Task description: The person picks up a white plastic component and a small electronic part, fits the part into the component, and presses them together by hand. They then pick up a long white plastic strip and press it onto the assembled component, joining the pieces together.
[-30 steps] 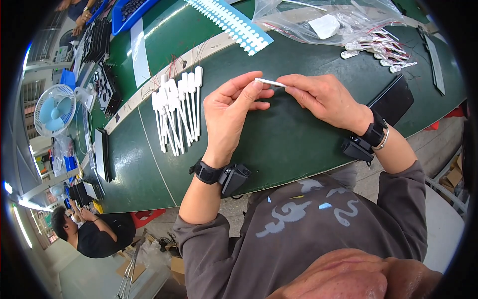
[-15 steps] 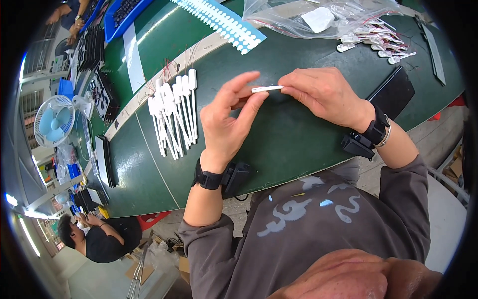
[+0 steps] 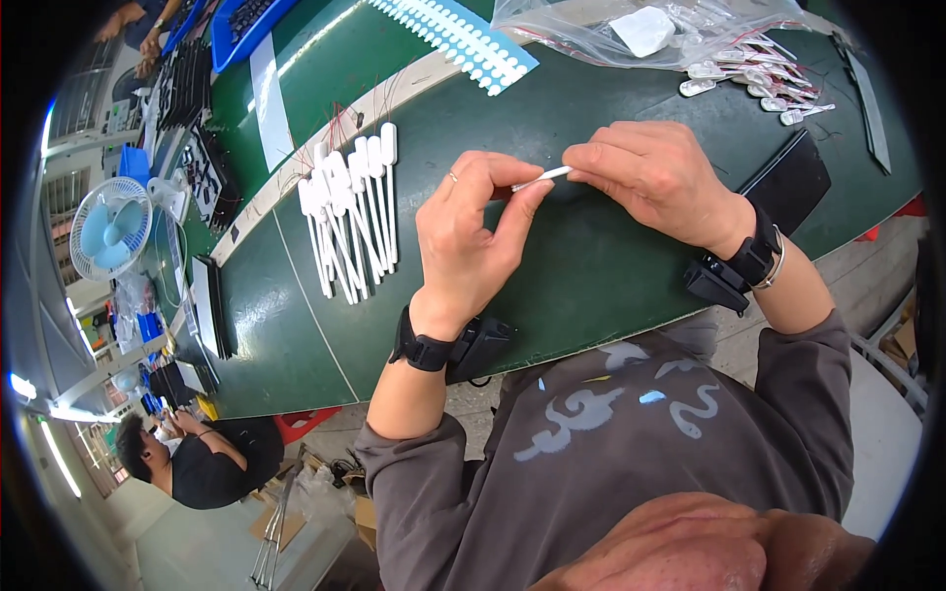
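Observation:
Between my two hands is a slim white plastic piece (image 3: 555,173), held level above the table. My left hand (image 3: 475,215) pinches its left end between thumb and fingers. The fingers of my right hand (image 3: 645,182) are closed on the other end, hiding much of it. Left of my left hand lies a row of white paddle-shaped sticks (image 3: 345,192) with broad heads pointing away and thin red wires at the far ends. At the far right is a heap of similar white pieces with clear heads (image 3: 759,79) and thin wires.
A light-blue sheet of white round stickers (image 3: 463,44) lies beyond my hands, beside a clear plastic bag (image 3: 591,30). A black flat case (image 3: 788,182) lies right of my right hand. Left are a fan (image 3: 108,234), a blue bin (image 3: 241,30) and another person (image 3: 212,458).
My left index finger has come down from a raised position, and the fingers now close on the white piece. Both hands appear slightly further right in the view.

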{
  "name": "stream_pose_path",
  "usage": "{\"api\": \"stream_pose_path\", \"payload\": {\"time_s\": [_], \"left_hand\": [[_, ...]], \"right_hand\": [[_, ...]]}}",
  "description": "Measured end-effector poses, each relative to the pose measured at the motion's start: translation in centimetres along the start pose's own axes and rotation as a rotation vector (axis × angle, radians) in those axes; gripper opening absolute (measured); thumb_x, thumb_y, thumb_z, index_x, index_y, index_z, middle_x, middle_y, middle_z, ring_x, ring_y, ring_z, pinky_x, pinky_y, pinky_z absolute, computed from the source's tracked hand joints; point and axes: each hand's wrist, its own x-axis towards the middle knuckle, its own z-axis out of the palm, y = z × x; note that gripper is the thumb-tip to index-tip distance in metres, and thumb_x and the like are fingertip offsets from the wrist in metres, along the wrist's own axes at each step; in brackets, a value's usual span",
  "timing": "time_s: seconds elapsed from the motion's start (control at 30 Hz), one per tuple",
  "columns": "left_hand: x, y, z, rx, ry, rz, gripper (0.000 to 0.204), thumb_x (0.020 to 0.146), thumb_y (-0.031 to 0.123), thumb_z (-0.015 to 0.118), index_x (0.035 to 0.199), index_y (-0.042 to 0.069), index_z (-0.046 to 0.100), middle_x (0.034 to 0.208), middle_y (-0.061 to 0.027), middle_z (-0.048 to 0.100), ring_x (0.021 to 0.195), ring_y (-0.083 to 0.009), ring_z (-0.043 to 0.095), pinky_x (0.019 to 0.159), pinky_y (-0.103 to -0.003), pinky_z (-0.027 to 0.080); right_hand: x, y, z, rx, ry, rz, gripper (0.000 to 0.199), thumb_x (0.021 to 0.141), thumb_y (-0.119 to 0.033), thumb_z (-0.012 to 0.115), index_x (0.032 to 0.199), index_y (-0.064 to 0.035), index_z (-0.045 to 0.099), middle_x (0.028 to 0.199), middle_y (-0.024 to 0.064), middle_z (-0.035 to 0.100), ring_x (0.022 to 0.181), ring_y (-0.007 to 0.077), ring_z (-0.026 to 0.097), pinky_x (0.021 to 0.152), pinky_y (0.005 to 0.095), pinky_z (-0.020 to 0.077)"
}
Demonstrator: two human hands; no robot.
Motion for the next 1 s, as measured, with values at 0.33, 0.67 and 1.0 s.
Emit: {"api": "stream_pose_path", "payload": {"time_s": [0.33,0.67,1.0], "left_hand": [[0.4,-0.1,-0.6,-0.045,-0.021,-0.041,0.015,0.084,0.003,0.078,0.093,0.003,0.066,0.088,-0.0073,0.068,0.069,-0.0162,0.067,0.060,-0.028,0.054],[0.8,0.0,-2.1,0.224,-0.219,0.124,0.012,0.085,0.009,0.076,0.088,0.005,0.065,0.083,-0.0048,0.062,0.071,-0.0237,0.062,0.059,-0.035,0.050],[0.8,0.5,-1.5,0.242,-0.245,0.282,0.014,0.081,0.010,0.077,0.083,0.007,0.064,0.080,-0.0039,0.060,0.076,-0.0244,0.058,0.059,-0.036,0.047]], "right_hand": [[0.2,-0.2,0.0,-0.005,-0.009,0.010,0.016,0.085,-0.007,0.073,0.099,-0.0055,0.066,0.075,0.0072,0.060,0.065,0.0266,0.060,0.054,0.0368,0.0463],[0.0,-0.1,-0.1,0.026,-0.023,0.001,0.014,0.086,-0.008,0.072,0.098,-0.0051,0.066,0.075,0.0077,0.060,0.067,0.0273,0.060,0.056,0.0374,0.0465],[-0.2,-0.3,0.4,0.194,-0.075,-0.024,0.015,0.085,-0.007,0.073,0.098,-0.0055,0.065,0.078,0.0071,0.061,0.067,0.0278,0.060,0.056,0.0385,0.0459]]}}
